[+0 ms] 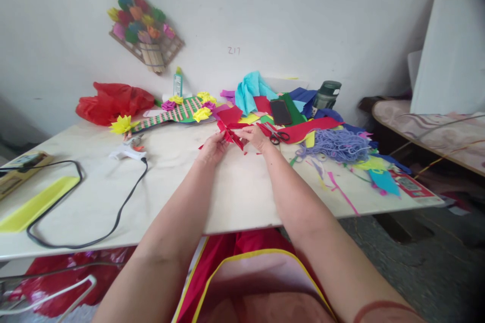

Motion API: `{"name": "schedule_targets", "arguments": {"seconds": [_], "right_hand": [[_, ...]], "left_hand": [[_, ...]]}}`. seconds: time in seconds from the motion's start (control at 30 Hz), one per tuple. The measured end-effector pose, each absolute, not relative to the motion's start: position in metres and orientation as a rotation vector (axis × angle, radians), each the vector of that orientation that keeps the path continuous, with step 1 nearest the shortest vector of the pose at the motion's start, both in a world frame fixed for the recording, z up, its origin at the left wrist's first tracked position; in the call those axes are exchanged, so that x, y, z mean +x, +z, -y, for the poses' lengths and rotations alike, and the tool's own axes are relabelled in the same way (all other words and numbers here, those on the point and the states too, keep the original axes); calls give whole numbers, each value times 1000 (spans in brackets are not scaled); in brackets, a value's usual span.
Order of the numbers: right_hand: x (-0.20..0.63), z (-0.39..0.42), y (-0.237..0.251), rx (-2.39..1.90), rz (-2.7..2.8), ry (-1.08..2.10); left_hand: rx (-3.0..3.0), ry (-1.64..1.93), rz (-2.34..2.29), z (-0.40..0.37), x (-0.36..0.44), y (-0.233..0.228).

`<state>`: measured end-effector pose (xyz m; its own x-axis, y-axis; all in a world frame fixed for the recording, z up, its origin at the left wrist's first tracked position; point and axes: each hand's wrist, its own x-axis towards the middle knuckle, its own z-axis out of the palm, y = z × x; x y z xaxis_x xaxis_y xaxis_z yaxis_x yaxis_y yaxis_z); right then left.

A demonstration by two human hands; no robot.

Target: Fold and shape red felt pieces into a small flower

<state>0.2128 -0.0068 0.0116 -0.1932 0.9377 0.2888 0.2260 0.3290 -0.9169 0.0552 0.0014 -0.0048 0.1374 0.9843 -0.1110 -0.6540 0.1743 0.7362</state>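
Colours on the white table [235, 197].
Red folded paper [230, 133]; lilac yarn [335, 145]; green-and-pink striped board [170, 113]; yellow tray [36, 204]; black cord [125, 202].

- Both hands, left [212, 150] and right [254, 137], meet on a folded paper piece [231, 135] at the counter's [235, 192] centre.
- Scissors [278, 136] lie just beside the right hand, at its 3 o'clock.
- A yarn tangle [335, 144] sits farther out at 3 o'clock, with paper scraps [375, 174] beyond it near the counter's right edge.
- A glue gun [127, 150] rests at 9 o'clock; its cord [113, 222] loops toward 7 o'clock.
- A paper heap [265, 98], a phone [280, 111] on it, lies at 1 o'clock against the wall.
- A glue bottle [178, 83] stands at 11 o'clock, behind a woven paper mat [170, 113].
- A flask [326, 96] stands behind the paper heap, at 2 o'clock.
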Motion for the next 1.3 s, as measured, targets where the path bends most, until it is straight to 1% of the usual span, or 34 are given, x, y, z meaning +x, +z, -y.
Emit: {"name": "schedule_targets", "arguments": {"seconds": [0.23, 0.43, 0.63, 0.8, 1.03, 1.23, 1.3], "right_hand": [[213, -1, 4, -1064, 1797, 839], [209, -3, 1, -1179, 1873, 657], [206, -4, 2, -1269, 1877, 532], [210, -8, -1, -1292, 1804, 477], [216, -12, -2, -1226, 1669, 575], [218, -4, 7, -1155, 1487, 807], [218, -2, 10, -1141, 1431, 835]], "left_hand": [[640, 1313, -664, -1, 55, -5], [680, 1322, -683, -2, 54, -6], [680, 1320, -666, -4, 54, -8], [800, 1405, -737, -5, 52, -9], [1017, 1399, -878, -1, 54, -9], [1101, 1351, -1037, -1, 56, -9], [1106, 1339, -1070, -1, 56, -8]]}}
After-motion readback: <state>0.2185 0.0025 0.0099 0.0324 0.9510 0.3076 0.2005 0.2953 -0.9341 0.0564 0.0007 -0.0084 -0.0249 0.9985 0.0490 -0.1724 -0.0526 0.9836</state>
